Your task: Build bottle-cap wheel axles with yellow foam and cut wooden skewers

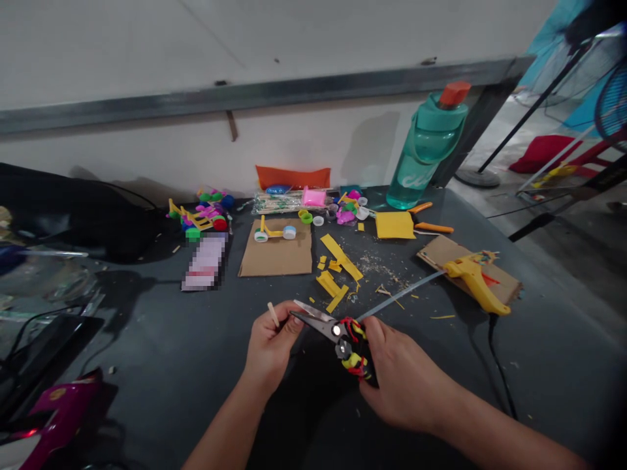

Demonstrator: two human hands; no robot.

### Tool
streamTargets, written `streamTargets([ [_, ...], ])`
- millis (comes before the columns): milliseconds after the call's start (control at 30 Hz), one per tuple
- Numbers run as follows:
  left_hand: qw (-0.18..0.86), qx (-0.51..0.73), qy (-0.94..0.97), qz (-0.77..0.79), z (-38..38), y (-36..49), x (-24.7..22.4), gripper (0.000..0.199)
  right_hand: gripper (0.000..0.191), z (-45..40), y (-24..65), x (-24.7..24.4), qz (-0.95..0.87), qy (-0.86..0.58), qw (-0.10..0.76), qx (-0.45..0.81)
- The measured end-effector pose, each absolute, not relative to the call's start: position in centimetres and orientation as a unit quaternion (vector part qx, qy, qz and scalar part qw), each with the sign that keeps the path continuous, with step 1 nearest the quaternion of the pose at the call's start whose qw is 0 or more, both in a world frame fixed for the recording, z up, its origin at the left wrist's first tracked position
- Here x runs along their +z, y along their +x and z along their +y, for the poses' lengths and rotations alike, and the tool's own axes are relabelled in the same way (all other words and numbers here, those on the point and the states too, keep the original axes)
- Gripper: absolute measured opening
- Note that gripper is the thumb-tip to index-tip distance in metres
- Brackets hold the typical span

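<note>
In my right hand (399, 375) are scissors (337, 329) with black, red and yellow handles, their blades slightly apart and pointing left. My left hand (272, 343) pinches a small pale wooden stick (273, 314), which pokes up above the fingers. The blade tips reach the fingertips of that hand; whether they touch the stick is hidden. Beyond the hands lie cut yellow strips (341, 256) and scraps. A small yellow frame with bottle-cap wheels (274, 232) sits on a cardboard square (277, 261).
A yellow glue gun (473, 281) with a long glue stick rests on cardboard (435, 251) at right, its cord trailing forward. Orange-handled pliers (434, 227) lie by a yellow sheet (394, 225). A teal bottle (426, 150) stands at the back; colourful wheeled models (203, 215) are left.
</note>
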State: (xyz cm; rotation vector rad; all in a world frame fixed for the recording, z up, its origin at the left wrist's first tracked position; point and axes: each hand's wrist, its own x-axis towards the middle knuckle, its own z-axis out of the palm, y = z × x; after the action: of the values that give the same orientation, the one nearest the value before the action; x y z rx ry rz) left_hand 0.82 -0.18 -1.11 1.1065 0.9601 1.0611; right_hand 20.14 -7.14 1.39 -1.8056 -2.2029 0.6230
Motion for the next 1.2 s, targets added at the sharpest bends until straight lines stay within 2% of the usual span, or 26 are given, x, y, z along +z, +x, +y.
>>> streamTargets([
  [267,0.636,0.446,0.449,0.441,-0.2,0.7,-1.3,0.02,0.03,-7.2,20.0,1.2,-0.732,-0.631,0.109,0.235],
  [467,0.654,0.456,0.429,0.425,-0.3,1.0,-0.5,0.024,0.031,-6.7,20.2,1.3,-0.695,-0.645,0.184,0.258],
  [700,0.661,0.458,0.414,0.426,-0.4,1.3,0.1,0.023,0.033,-6.8,19.9,1.5,-0.704,-0.613,0.212,0.289],
  [933,0.662,0.468,0.388,0.439,-0.5,1.2,-0.6,0.021,0.041,-7.0,19.8,1.3,-0.717,-0.6,0.212,0.283],
  [1200,0.641,0.471,0.401,0.455,-0.3,0.7,-1.0,0.019,0.036,-7.0,19.8,1.6,-0.727,-0.587,0.198,0.297],
])
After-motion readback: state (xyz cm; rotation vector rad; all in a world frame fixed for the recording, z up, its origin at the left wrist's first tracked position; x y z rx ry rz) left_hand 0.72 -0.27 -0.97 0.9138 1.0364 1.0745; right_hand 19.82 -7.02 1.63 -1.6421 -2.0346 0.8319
